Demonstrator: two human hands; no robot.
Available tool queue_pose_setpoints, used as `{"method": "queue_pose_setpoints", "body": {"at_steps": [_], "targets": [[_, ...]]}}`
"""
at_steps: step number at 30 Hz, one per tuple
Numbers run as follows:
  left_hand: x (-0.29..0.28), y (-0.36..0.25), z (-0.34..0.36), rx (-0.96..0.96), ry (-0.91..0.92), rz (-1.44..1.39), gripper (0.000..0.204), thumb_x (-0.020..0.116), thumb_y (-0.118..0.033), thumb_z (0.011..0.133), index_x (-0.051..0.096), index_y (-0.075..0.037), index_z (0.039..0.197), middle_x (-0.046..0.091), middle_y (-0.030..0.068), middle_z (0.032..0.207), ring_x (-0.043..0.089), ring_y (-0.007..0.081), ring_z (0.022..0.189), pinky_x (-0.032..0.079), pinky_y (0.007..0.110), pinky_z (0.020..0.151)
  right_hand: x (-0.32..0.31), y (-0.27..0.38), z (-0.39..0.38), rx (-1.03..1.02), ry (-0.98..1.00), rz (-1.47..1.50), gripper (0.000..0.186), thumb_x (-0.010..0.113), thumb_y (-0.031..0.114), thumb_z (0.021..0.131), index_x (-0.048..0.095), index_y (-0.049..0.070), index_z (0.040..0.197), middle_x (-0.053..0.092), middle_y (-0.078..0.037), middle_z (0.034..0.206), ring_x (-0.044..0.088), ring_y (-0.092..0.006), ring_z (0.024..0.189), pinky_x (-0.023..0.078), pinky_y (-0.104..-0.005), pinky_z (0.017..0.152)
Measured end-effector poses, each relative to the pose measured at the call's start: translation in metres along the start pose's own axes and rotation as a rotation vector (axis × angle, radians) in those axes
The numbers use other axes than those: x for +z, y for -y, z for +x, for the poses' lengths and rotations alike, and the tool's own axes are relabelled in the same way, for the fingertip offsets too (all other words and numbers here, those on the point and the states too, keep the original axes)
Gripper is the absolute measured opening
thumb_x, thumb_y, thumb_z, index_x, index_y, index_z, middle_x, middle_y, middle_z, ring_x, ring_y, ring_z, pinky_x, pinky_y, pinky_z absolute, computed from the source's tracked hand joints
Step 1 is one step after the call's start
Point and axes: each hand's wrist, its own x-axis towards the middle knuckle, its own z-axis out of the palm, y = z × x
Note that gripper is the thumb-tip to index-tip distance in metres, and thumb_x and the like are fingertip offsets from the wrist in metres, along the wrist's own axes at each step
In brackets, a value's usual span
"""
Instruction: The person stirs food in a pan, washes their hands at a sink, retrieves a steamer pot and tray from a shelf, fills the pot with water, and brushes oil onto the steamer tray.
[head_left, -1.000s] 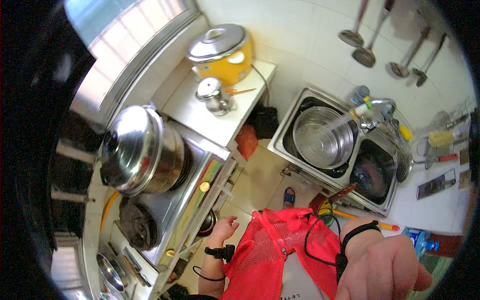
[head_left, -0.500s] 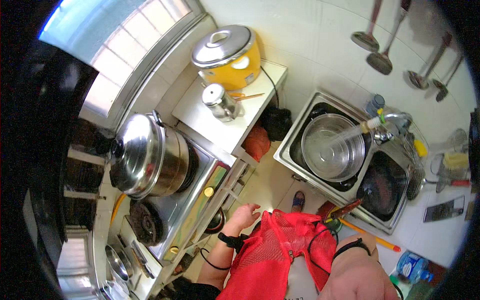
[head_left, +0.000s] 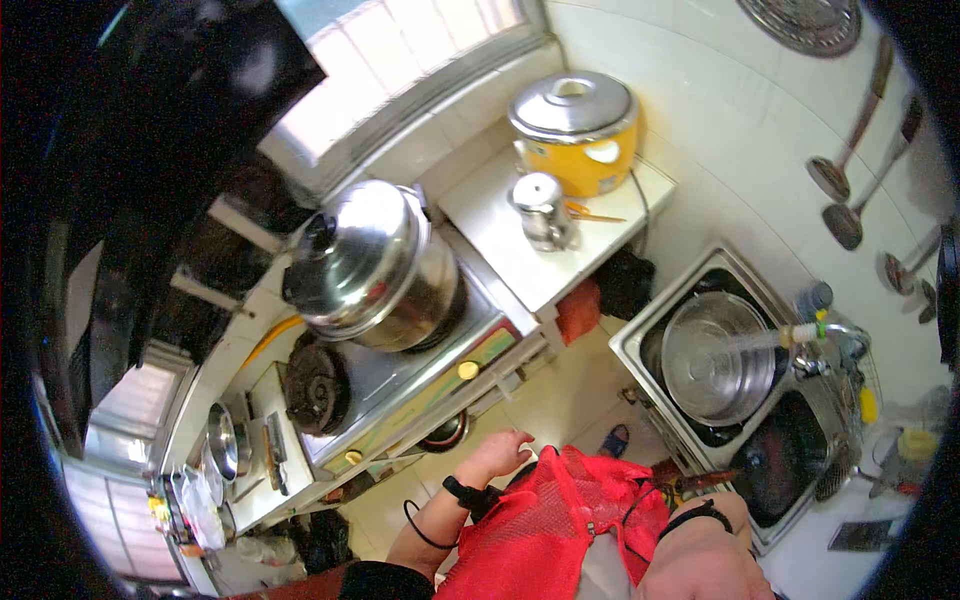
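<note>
My left hand [head_left: 498,456] hangs in front of my red mesh garment [head_left: 540,520], over the floor near the stove's front. Its fingers are loosely out, holding nothing I can see. A black band circles that wrist. My right hand [head_left: 732,510] is at the lower right beside the sink [head_left: 627,345]; its fingers are hidden. Close to it lies a dark brown stick-like thing [head_left: 708,480]; I cannot tell whether the hand touches it. Water runs from the tap [head_left: 850,342] into a clear-looking round basin [head_left: 715,355] in the sink's left bowl.
A large lidded steel pot [head_left: 375,270] stands on the gas stove [head_left: 410,375], beside a bare burner [head_left: 318,385]. Past it are a yellow cooker [head_left: 585,150] and a steel jug [head_left: 542,212]. Ladles [head_left: 845,225] hang on the right wall. A phone [head_left: 860,536] lies right of the sink.
My view has turned left, so the stove, cooker and sink sit farther right. More of the left counter shows. Both arms keep nearly the same pose, and the water still runs.
</note>
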Motion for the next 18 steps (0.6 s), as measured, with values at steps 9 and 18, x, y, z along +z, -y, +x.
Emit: {"method": "queue_pose_setpoints", "body": {"at_steps": [9,18], "targets": [[-0.150,-0.063,-0.163,0.001,-0.661,0.247,0.030,0.058,-0.018,0.083,0.057,-0.006,0.110,0.059,0.0192,0.100,0.056,0.0368,0.092,0.046,0.043,0.081,-0.018,-0.059,0.047,0.168,0.174,0.287,0.030,0.054,0.024,0.091,0.059,-0.001,0.074,0.047,-0.009,0.059,0.046,-0.0267,0.050,0.044,-0.0448,0.085],[-0.217,-0.109,-0.301,0.096,-1.428,0.683,0.036,0.065,-0.001,0.071,0.062,-0.009,0.105,0.058,0.0141,0.110,0.055,0.0310,0.100,0.046,0.039,0.084,-0.016,-0.112,0.067,0.285,0.301,0.307,0.030,0.054,0.024,0.091,0.059,0.001,0.074,0.046,-0.006,0.058,0.045,-0.0250,0.048,0.044,-0.0436,0.089]]}}
